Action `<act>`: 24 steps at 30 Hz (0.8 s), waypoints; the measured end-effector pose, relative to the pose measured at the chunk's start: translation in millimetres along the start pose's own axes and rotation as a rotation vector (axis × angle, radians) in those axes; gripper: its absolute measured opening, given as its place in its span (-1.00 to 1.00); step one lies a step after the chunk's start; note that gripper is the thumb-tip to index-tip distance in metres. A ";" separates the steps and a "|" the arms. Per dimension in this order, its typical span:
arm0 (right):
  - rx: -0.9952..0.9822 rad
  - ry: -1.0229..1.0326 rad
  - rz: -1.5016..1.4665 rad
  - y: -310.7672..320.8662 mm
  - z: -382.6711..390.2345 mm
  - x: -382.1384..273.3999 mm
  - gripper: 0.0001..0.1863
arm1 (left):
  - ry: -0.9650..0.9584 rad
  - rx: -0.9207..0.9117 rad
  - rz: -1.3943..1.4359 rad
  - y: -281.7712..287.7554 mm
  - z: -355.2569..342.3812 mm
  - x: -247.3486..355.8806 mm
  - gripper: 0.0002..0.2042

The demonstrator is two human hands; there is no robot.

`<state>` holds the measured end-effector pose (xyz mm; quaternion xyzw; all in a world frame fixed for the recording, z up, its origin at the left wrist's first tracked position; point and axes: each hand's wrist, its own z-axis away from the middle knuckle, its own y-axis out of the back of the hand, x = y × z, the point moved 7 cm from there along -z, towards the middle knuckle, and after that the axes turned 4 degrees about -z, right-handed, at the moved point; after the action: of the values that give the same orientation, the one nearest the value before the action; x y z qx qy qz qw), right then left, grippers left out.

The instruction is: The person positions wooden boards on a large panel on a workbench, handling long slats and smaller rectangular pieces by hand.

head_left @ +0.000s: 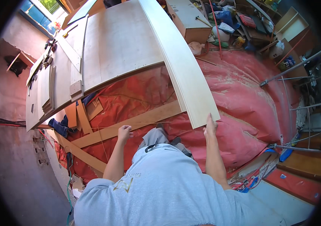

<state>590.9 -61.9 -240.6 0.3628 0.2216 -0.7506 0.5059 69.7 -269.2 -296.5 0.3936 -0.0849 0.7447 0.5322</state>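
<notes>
My right hand (pixel 210 127) is at the near right corner of a long pale wooden board (pixel 185 71), gripping its end with the fingers along the edge. The board seems to lie on other long strips, whose edges show on its left side. Its far part rests over a large plywood-topped table (pixel 119 37), and the near end juts out toward me. My left hand (pixel 125 133) hangs to the left of the board, fingers curled in, with nothing visible in it. Below it, wooden beams (pixel 130 123) cross the red floor sheet.
Shorter wood pieces (pixel 47 88) and a drill (pixel 50 44) lie on the table's left side. Wrinkled red sheeting (pixel 235 90) covers the floor. A box-like cabinet (pixel 188 20) and clutter stand at the back right. Metal framing (pixel 294 67) is at the right, a wall (pixel 13 158) at the left.
</notes>
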 end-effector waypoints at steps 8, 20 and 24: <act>-0.136 0.030 0.058 -53.7 0.7 -28.9 -0.37 | 0.159 0.039 -0.013 43.8 6.9 -78.4 -0.73; 0.046 0.368 0.615 -67.1 4.0 -37.2 -0.60 | 0.189 -0.006 0.087 109.7 -62.4 -90.1 -0.76; -0.012 0.372 0.541 -130.1 29.8 -29.0 -0.64 | 0.269 0.056 0.202 140.6 -76.7 -112.0 -0.76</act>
<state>468.2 -14.6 -203.8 0.5366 0.2100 -0.5084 0.6399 -75.3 -367.5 -382.9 0.2945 -0.0313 0.8424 0.4502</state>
